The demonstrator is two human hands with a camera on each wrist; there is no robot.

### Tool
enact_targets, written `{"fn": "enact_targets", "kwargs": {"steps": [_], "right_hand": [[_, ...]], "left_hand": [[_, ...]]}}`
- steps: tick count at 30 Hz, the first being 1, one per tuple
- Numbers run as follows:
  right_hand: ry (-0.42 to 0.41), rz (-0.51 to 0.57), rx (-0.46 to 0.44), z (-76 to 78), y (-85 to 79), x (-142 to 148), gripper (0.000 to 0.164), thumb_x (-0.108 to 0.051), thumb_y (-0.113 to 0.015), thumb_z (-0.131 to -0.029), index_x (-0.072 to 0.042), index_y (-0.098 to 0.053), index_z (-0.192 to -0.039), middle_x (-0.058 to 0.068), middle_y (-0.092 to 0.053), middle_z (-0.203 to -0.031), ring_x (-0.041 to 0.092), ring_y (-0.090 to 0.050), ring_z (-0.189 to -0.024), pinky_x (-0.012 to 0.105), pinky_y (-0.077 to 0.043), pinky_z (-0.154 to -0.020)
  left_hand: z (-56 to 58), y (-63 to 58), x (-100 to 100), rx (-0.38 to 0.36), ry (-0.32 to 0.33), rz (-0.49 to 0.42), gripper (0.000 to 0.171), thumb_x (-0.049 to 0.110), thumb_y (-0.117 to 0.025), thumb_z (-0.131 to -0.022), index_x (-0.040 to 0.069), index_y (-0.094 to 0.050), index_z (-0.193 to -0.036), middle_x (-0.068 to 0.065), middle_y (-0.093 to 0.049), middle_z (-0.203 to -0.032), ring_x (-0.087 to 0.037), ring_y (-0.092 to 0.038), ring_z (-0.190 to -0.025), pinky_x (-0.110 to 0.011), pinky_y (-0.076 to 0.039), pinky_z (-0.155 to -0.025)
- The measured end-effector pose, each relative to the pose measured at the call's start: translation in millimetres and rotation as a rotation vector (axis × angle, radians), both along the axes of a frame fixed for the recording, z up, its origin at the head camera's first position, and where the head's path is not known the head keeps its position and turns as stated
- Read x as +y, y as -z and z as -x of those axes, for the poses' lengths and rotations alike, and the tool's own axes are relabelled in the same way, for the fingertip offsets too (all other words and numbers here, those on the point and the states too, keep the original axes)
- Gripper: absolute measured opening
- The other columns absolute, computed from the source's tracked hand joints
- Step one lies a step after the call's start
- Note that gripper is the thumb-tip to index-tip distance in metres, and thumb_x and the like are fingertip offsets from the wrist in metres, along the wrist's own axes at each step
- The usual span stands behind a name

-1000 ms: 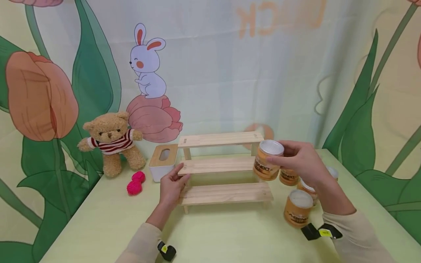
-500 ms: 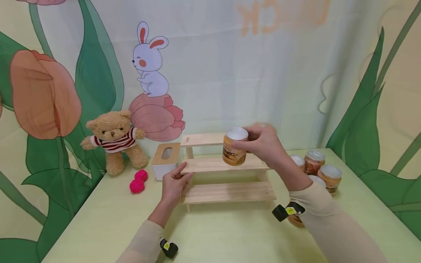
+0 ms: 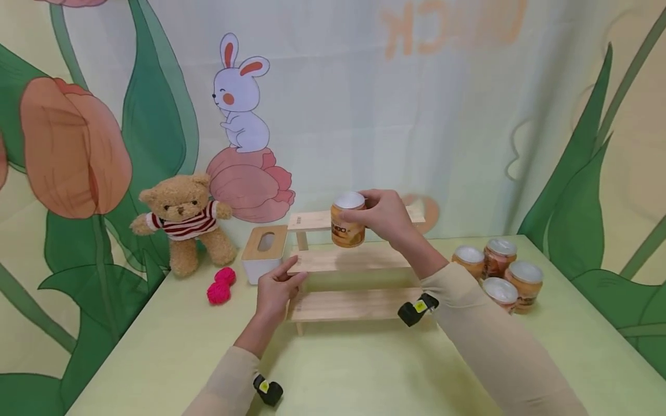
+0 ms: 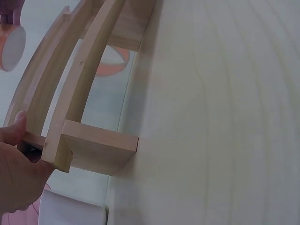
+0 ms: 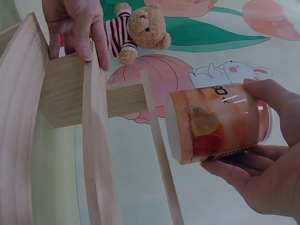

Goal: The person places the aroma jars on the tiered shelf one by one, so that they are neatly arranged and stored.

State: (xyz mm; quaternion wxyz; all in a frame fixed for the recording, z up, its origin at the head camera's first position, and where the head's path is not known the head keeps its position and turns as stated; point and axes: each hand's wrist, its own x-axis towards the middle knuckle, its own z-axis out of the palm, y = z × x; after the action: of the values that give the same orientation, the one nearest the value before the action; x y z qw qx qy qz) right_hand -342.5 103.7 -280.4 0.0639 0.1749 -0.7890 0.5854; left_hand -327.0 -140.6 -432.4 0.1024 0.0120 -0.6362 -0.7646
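A three-tier wooden shelf rack [image 3: 354, 261] stands on the table. My left hand [image 3: 274, 292] grips the left end of its middle board, and in the left wrist view thumb and fingers close round the wood. Up at the top board's height, my right hand [image 3: 387, 216] holds an orange-labelled can [image 3: 347, 228] with a silvery lid, upright. Thumb and fingers wrap the can from its right side. In the right wrist view the can's pale base [image 5: 173, 129] shows apart from the top board [image 5: 161, 150]. No can stands on the boards in sight.
Several similar cans [image 3: 524, 286] stand grouped at the right of the table, partly behind the right sleeve. Left of the rack are a white tissue box [image 3: 262, 267] with a wooden lid, pink yarn balls [image 3: 219, 292] and a teddy bear [image 3: 182, 219]. A printed curtain hangs behind.
My right hand has carried the can leftward and up, from the rack's right end to over its middle. The left hand keeps its grip on the rack.
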Motion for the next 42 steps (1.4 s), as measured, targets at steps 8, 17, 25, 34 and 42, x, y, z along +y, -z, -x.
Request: {"fn": "enact_targets", "kwargs": {"steps": [8,17,25,34,42], "right_hand": [[0.037,0.014,0.008,19.6,2.8,-21.1,0.053,-0.025,-0.086,-0.081,-0.002,-0.065,-0.124,0.011,-0.066,-0.116,0.026,-0.063,-0.105,0.042,-0.055,-0.084],[-0.005,-0.013,0.000,42.9,4.1,-31.1,0.063,-0.027,-0.081,-0.085,-0.004,-0.058,-0.138,0.011,-0.062,-0.128,0.027,-0.056,-0.118,0.044,-0.050,-0.094],[0.009,0.093,-0.103,60.1,13.3,-30.1,0.066,-0.029,-0.079,-0.088,-0.002,-0.050,-0.140,0.013,-0.058,-0.132,0.027,-0.054,-0.122,0.044,-0.045,-0.102],[-0.001,0.144,-0.065,69.0,14.0,-39.1,0.061,-0.028,-0.075,-0.093,-0.001,-0.053,-0.143,0.014,-0.060,-0.135,0.026,-0.056,-0.125,0.040,-0.046,-0.102],[-0.019,0.109,-0.083,66.5,23.6,-38.8,0.078,-0.036,-0.074,-0.091,-0.003,-0.039,-0.152,0.013,-0.051,-0.146,0.026,-0.048,-0.133,0.042,-0.041,-0.107]], "left_hand": [[1.8,-0.4,1.5,-0.021,0.002,-0.008,0.051,-0.004,-0.077,-0.085,0.004,-0.064,-0.134,0.000,-0.071,-0.076,-0.009,-0.053,-0.061,-0.021,-0.036,-0.051],[0.5,-0.3,2.9,-0.015,0.001,-0.013,0.049,-0.006,-0.075,-0.086,0.004,-0.064,-0.133,0.000,-0.070,-0.076,-0.010,-0.052,-0.061,-0.021,-0.034,-0.051],[0.1,0.4,4.9,-0.023,0.007,-0.004,0.050,-0.004,-0.076,-0.085,0.003,-0.064,-0.133,-0.003,-0.072,-0.081,-0.009,-0.054,-0.061,-0.022,-0.035,-0.052],[0.9,-6.1,1.5,-0.015,-0.015,0.020,0.050,-0.004,-0.076,-0.086,0.005,-0.065,-0.133,-0.001,-0.071,-0.078,-0.011,-0.053,-0.061,-0.021,-0.037,-0.052],[-1.8,-1.2,-1.2,-0.026,-0.006,0.002,0.051,-0.003,-0.076,-0.086,0.005,-0.063,-0.134,-0.003,-0.072,-0.081,-0.012,-0.053,-0.062,-0.022,-0.036,-0.053]]}}
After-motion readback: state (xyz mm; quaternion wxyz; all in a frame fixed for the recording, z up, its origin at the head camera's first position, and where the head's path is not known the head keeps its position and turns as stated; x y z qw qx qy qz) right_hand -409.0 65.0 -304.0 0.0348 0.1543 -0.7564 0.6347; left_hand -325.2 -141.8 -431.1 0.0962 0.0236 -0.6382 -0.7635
